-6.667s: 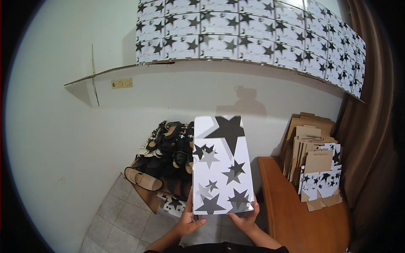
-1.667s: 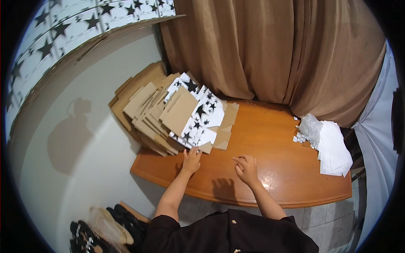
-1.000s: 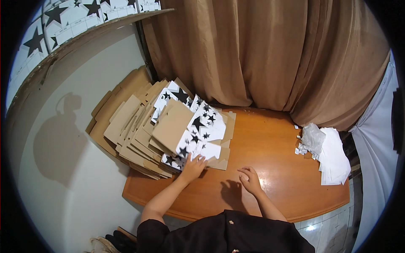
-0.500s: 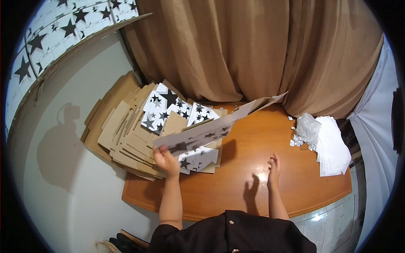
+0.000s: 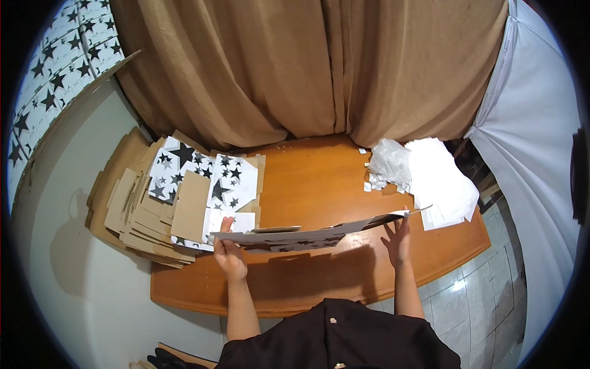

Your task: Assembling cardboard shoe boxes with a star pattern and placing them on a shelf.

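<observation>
A flat cardboard sheet, its face toward me white with black stars, is held nearly on edge above the near part of the table. My left hand pinches its left end, with fingers behind and the thumb on the near side. At the other end, my right hand has its fingers and thumb at the sheet's edge, and the sheet's tip pokes out past them. On the left of the table lies a spread pile of brown cardboard pieces, topped with star-printed white pieces.
Crumpled clear plastic and a stack of white paper lie on the right of the wooden table. Brown curtains hang behind it. A star-patterned panel juts in at upper left, and a white cloth hangs at right.
The sheet has come off the pile, moving right and toward me, and levelled out. My right hand, free before, has risen to its right end. The view has shifted right.
</observation>
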Motion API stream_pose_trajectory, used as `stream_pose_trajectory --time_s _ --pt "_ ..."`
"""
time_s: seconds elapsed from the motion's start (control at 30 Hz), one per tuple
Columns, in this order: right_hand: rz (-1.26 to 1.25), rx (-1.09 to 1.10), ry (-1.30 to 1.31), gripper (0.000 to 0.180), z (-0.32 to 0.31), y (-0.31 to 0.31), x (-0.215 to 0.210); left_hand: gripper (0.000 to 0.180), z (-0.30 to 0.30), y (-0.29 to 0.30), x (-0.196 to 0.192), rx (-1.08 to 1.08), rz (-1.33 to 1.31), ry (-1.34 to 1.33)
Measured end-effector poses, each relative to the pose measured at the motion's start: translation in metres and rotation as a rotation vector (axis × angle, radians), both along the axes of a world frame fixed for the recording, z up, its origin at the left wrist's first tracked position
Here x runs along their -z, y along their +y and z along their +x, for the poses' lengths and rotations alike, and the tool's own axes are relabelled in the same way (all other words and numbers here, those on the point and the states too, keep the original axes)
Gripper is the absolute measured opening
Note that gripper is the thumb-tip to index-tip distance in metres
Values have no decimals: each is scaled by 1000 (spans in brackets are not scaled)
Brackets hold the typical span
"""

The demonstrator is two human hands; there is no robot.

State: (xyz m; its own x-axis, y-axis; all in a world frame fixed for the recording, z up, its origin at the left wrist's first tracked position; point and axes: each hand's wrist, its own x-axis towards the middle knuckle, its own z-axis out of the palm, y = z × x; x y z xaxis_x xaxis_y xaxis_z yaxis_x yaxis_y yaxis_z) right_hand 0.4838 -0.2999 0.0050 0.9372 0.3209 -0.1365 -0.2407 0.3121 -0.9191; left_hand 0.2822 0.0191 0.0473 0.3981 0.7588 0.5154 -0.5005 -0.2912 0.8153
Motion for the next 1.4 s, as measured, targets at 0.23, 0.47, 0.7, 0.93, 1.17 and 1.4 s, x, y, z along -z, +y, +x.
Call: stream_pose_trajectory --time_s 0.23,0.47,0.7,0.93,1.17,1.4 --pt "71 27 -90 76 1 -46 -2 32 15 -51 -3 295 -28 -8" --pt "512 -128 -76 60 -3 -20 6 28 41 -81 22 586 -76 -117" --pt "191 -162 217 49 10 -35 62 51 21 -69 35 755 -263 -161" --pt "34 84 -92 56 9 -23 56 32 45 -45 76 359 -1059 51" --pt "187 -42 -190 56 8 -11 7 36 14 62 287 693 -1067 212" --pt "103 37 -427 70 14 -5 -15 37 52 74 277 642 -892 378"
